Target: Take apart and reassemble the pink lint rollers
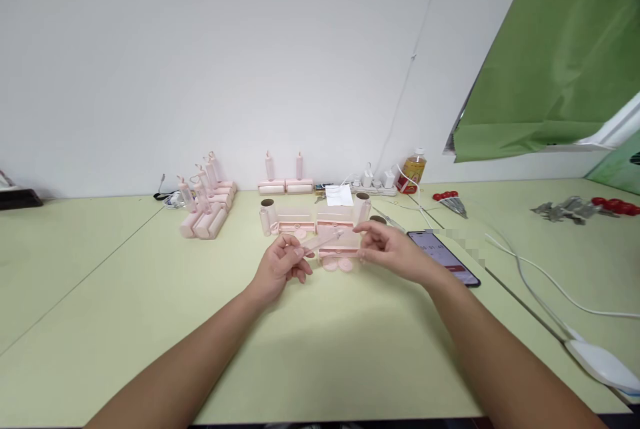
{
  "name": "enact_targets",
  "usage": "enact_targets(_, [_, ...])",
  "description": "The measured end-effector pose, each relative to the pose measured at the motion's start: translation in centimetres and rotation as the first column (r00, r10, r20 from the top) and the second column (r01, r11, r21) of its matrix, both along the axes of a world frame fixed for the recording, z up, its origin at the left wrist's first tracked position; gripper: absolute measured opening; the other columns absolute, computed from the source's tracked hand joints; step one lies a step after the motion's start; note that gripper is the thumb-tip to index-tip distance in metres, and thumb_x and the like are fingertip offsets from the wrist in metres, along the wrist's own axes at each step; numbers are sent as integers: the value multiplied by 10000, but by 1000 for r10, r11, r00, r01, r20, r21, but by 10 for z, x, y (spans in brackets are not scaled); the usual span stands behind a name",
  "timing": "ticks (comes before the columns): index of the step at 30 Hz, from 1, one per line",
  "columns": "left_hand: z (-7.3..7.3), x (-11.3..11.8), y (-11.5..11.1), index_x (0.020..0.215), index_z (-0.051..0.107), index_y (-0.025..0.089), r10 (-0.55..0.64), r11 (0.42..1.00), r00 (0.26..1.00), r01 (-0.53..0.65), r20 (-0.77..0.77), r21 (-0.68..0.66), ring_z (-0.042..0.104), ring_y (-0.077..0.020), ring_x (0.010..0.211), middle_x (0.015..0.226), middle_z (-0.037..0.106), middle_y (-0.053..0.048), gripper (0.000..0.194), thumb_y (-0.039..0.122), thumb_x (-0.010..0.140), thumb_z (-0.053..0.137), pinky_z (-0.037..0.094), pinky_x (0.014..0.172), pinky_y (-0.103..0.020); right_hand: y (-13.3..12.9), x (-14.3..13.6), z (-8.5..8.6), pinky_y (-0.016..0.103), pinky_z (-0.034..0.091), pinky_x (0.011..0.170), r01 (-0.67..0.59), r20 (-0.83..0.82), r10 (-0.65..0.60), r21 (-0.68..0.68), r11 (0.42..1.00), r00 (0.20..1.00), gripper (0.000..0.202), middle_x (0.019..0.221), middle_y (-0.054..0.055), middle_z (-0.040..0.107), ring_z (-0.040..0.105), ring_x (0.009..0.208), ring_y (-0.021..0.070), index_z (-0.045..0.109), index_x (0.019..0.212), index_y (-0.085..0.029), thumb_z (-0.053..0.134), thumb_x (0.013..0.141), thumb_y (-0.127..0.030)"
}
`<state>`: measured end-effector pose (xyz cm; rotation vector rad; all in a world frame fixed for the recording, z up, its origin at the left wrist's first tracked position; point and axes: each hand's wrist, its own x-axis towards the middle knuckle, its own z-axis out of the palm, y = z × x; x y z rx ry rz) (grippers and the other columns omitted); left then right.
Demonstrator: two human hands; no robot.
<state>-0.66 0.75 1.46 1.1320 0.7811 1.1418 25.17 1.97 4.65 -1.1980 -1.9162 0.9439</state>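
Note:
A clear, pinkish tube (321, 240) lies slanted in my left hand (281, 264), pinched near its lower end by thumb and fingers. My right hand (387, 250) hovers just past the tube's far end, thumb and fingers apart, with nothing visible in it. Under and behind the tube are two open pink boxes (340, 253), one partly covered by my hands. Two round pink discs (345, 265) lie on the table in front of the right box. Brown-rimmed rolls (268, 210) stand upright near the boxes.
Pink cases (210, 223) topped with upright tubes stand at the back left, and two more (299, 187) against the wall. A phone (444, 257) lies by my right forearm. Behind are a power strip (377, 191) and a bottle (412, 170). White cables (550, 286) run at the right.

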Motion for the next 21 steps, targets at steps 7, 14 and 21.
enact_targets(7, [-19,12,-9,1005,472,190,-201,976,967,211,-159,49,647,-146,694,917,632,-45,387,414,772,686,467,550,-241,-12,-26,-8,222,341,456,-33,-305,24,-26,999,952,352,616,-35,501,420,482,87,593,951,-163,675,722,-417])
enact_targets(14, [-25,8,-11,1106,534,189,-120,974,890,192,-439,123,602,-142,797,1093,612,-97,353,419,843,588,476,689,-287,0,9,11,232,288,479,359,135,-408,286,889,903,177,523,-46,456,398,488,106,614,759,-188,608,737,-363])
enact_targets(21, [-23,8,-8,966,562,184,-81,984,896,142,-436,109,571,-139,713,762,568,-1,278,421,827,598,443,630,-256,9,4,3,237,282,498,360,394,-444,270,893,805,152,609,-7,594,486,536,138,575,705,-211,556,745,-356])
